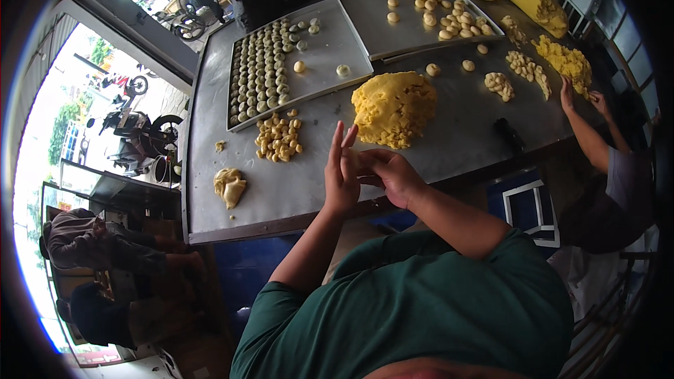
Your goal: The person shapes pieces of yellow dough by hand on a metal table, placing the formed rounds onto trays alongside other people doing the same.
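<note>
My left hand [340,174] is raised at the table's near edge, fingers stretched upward and the palm turned to the right. Against that palm rests my right hand [394,179], its fingers bent inward; whatever lies between the two is hidden. Just beyond them sits a big mound of yellow dough [394,107]. To the left are a cluster of small dough pieces [279,139] and a pale, folded lump of dough [229,187]. Farther off, a metal tray [323,42] carries tight rows of greenish balls [260,81], with a few loose balls beside them.
A second tray [365,24] at the back holds pale dough balls [456,21]. At the right, a person's hands [579,97] touch crumbly yellow dough [564,60]. A dark object [507,135] lies near the table's front edge. Other people stand across the table.
</note>
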### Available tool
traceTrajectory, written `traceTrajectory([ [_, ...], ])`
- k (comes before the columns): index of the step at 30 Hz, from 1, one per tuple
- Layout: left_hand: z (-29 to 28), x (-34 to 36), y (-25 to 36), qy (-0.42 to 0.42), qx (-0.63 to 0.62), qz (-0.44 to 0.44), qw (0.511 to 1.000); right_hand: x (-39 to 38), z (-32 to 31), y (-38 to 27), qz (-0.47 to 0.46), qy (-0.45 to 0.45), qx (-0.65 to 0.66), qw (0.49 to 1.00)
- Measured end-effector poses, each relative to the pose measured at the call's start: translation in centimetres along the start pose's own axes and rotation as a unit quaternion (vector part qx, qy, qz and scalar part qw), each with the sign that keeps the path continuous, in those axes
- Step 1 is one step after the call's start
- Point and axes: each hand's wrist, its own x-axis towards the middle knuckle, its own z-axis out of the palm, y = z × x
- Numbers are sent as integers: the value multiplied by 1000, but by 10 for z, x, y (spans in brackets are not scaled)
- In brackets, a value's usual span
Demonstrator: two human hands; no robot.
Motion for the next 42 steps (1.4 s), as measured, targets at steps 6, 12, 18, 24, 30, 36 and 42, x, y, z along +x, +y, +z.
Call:
traceTrajectory([
  [6,9,1,7,-5,-71,-75,995,-3,10,1,-128,20,-77,989],
  [12,8,0,8,-27,0,-34,999,-1,-3,14,-42,33,9,999],
  [18,12,-1,-5,-4,-84,-96,992,-3,5,13,-134,93,-222,961],
  [24,10,12,-1,2,-198,-212,957,6,-18,21,-225,66,-307,922],
  [30,-5,-1,-12,9,-48,-73,996,3,-49,-4,-343,69,-504,790],
  [36,-59,-41,-40,-150,532,-49,832,13,-149,-44,-384,246,-588,668],
  [42,-43,13,-16,-115,480,22,869,28,-178,-33,-320,293,-591,680],
])
